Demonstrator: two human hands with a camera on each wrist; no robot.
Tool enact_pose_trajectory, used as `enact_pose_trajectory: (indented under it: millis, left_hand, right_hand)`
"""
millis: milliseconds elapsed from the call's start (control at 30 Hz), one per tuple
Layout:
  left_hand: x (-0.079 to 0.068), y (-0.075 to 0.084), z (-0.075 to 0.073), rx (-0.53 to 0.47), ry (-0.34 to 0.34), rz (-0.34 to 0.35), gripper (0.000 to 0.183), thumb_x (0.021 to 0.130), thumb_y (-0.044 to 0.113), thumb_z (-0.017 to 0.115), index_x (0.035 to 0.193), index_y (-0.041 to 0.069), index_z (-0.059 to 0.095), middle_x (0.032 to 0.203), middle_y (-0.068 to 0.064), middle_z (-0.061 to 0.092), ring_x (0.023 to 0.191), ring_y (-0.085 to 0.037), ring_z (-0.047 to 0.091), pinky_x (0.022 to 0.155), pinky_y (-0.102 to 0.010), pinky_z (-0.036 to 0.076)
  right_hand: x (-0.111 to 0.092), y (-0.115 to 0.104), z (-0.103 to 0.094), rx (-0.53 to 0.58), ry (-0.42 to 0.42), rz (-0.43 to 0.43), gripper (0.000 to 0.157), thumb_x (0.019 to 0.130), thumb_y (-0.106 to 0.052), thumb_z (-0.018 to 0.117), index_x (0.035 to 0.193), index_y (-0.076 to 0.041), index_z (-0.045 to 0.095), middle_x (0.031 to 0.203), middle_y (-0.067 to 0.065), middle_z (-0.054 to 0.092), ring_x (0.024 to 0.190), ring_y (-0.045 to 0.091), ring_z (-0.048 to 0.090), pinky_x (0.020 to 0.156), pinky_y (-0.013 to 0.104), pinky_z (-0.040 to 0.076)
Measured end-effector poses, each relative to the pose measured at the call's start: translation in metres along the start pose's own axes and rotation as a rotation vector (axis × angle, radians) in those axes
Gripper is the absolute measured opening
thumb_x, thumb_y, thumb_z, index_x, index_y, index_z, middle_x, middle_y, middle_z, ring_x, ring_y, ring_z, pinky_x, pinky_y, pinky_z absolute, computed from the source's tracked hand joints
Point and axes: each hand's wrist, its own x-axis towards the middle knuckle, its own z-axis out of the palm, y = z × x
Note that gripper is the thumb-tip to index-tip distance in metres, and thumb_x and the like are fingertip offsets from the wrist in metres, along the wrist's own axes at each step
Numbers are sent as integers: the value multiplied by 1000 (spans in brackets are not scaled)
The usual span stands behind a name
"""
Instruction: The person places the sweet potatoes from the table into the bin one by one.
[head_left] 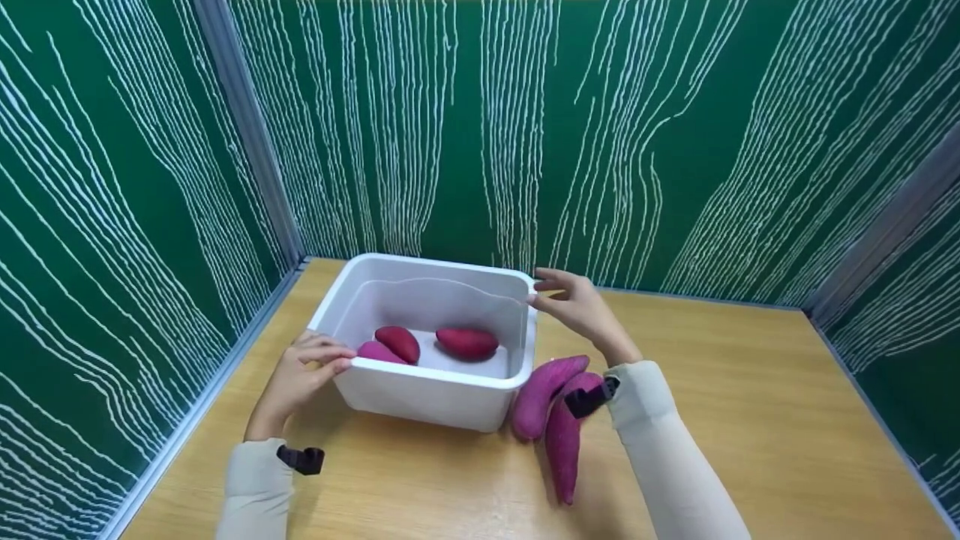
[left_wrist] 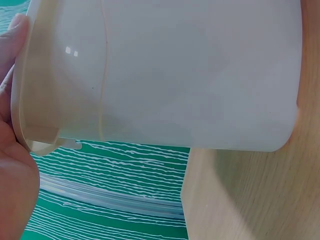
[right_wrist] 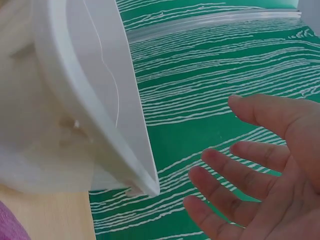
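Note:
A white plastic bin (head_left: 427,394) stands on the table, with two red sweet potatoes (head_left: 466,343) and a pinkish-purple sweet potato (head_left: 381,352) inside. My left hand (head_left: 304,375) grips the bin's rim at the near left corner; the left wrist view shows its fingers at the rim's edge, partly cut off. Close to the far right corner is my right hand (head_left: 574,307). In the right wrist view its spread fingers (right_wrist: 240,175) are apart from the rim and hold nothing. Two purple sweet potatoes (head_left: 534,401) lie right of the bin, partly beneath the right wrist.
The wooden table (head_left: 750,405) extends to the right and front of the bin. Green panels (head_left: 465,150) with wavy white lines enclose the back and sides, joined by grey metal posts (head_left: 251,135). A small black camera is strapped on each wrist.

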Motion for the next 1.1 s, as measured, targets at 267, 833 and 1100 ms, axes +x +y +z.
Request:
enact_pose_trajectory:
  millis: [267,833,1100]
  left_hand:
    - [0,0,0,-6,2,6,16,81,13,76,96,8,77,104,-10,68,104,-10,48,96,-42,40]
    - [0,3,-1,-22,-16,-41,21,82,19,75,99,7,76,110,-14,65,114,-22,45,106,-61,33]
    - [-1,3,-2,-18,-20,-30,20,83,17,75,99,6,76,110,-16,65,111,-21,45,103,-58,38]
  right_hand:
    - [-13,15,-10,9,31,26,62,93,-33,64,145,-11,41,138,19,53,122,37,54,101,49,44]
    - [-48,69,-15,69,114,92,62,95,-34,61,146,-6,39,138,22,52,127,38,49,102,47,43]
    - [-60,96,-8,105,129,142,59,96,-29,60,145,-4,40,138,23,50,125,37,51,98,42,47]
